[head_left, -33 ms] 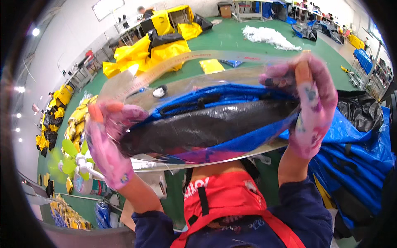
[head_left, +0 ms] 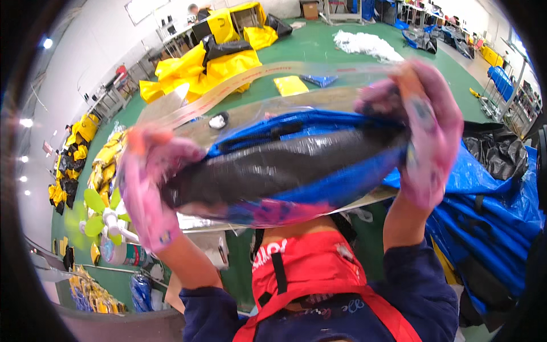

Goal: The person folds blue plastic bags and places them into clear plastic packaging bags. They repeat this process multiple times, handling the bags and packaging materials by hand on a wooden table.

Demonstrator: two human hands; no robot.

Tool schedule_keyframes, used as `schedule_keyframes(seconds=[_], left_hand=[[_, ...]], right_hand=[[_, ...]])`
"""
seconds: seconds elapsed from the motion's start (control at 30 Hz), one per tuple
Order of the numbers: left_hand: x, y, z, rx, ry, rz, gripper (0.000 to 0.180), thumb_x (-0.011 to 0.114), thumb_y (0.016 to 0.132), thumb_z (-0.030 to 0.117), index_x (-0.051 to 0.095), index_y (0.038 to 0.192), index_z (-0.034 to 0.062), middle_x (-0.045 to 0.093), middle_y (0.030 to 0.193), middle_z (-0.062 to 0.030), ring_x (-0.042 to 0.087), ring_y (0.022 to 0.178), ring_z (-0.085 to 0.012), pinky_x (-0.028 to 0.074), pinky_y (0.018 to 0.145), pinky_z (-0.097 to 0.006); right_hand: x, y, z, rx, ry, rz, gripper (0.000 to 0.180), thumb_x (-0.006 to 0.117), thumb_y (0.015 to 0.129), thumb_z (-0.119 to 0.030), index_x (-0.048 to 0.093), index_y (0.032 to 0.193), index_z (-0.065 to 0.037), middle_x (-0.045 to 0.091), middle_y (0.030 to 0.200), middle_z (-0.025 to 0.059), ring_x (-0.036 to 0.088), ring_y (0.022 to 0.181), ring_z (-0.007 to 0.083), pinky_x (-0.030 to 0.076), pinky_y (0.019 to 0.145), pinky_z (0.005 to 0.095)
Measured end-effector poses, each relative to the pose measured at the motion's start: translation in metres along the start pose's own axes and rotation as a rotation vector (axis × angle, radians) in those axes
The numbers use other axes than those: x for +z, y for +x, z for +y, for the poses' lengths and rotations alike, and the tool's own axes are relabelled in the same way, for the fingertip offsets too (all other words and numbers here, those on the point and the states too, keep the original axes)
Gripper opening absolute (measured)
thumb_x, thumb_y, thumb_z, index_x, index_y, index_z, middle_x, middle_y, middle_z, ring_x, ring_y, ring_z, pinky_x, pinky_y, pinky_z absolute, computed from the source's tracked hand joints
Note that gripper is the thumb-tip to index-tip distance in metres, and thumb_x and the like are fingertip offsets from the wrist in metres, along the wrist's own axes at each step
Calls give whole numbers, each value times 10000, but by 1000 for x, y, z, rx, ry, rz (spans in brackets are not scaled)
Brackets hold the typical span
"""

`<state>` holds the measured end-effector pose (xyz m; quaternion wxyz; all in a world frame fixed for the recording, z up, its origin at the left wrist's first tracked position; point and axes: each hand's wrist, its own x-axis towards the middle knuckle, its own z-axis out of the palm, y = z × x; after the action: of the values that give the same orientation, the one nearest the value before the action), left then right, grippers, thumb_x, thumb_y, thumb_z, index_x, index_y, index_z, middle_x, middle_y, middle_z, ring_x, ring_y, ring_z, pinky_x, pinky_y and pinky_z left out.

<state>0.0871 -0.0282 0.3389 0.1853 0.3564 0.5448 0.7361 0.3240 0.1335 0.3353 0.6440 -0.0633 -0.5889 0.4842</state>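
Head view: green floor (head_left: 310, 54) spans the scene. Large heap of glossy blue and black sheeting (head_left: 481, 208) at the right edge. Heap of yellow and black sheeting (head_left: 231, 68) in the upper left; loose white heap (head_left: 364, 45) in the upper right. Brownish flat worktop (head_left: 336, 98) shows across the centre, behind the held item. Clear plastic bag (head_left: 225, 93), with a long flap strip bearing red print, stretches between both hands. Folded black-and-blue bundle (head_left: 285, 162) lies inside it, mid-frame, lengthwise from hand to hand; whether it touches the worktop cannot be told.

Grip: left hand (head_left: 151, 185), pink-covered, fingers clasped on the left end of bag and bundle; right hand (head_left: 431, 134), also pink-covered, clasped on the right end. Both blurred.

Smaller items: light-green bladed fan (head_left: 105, 215), lower left; flat yellow packet (head_left: 290, 85), upper centre, beyond the worktop.
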Motion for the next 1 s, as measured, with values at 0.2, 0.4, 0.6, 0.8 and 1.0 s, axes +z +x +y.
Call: schedule_keyframes(seconds=[0.2,0.4,0.6,0.8,1.0], left_hand=[[-34,79,-184,-549,82,-102,434,480,945,453,598,1035,45,702,942,-174,660,853,-264,501,792,-346],[10,29,-281,408,1182,-144,568,471,933,451,481,1324,38,530,1303,-208,501,1202,-348,364,1023,-460],[32,-3,-329,271,1238,-712,643,484,909,404,365,1437,57,287,1518,-177,280,1397,-335,108,1166,-480],[33,10,-369,261,1240,-607,567,481,877,293,451,1356,-9,421,1440,-178,377,1345,-323,224,1148,-404],[-5,67,-369,96,1410,161,557,620,806,502,640,1046,0,639,1014,-217,609,936,-385,466,863,-470]], right_hand=[[-54,-26,246,444,-609,-160,118,512,949,-56,580,858,-23,639,698,65,638,633,137,514,574,256],[-56,-86,338,476,-1117,-92,259,516,913,-217,614,1066,-32,658,991,213,632,896,377,484,781,452],[-18,-125,311,19,-1335,-520,399,483,925,-246,513,1271,-49,513,1317,169,492,1188,347,383,983,454],[-20,-154,335,297,-1486,-842,409,394,965,-382,564,1237,-128,535,1295,86,474,1218,286,344,997,484],[-19,-131,349,356,-1510,-776,394,397,962,-400,645,1008,-98,620,1075,139,585,977,322,402,889,445]])
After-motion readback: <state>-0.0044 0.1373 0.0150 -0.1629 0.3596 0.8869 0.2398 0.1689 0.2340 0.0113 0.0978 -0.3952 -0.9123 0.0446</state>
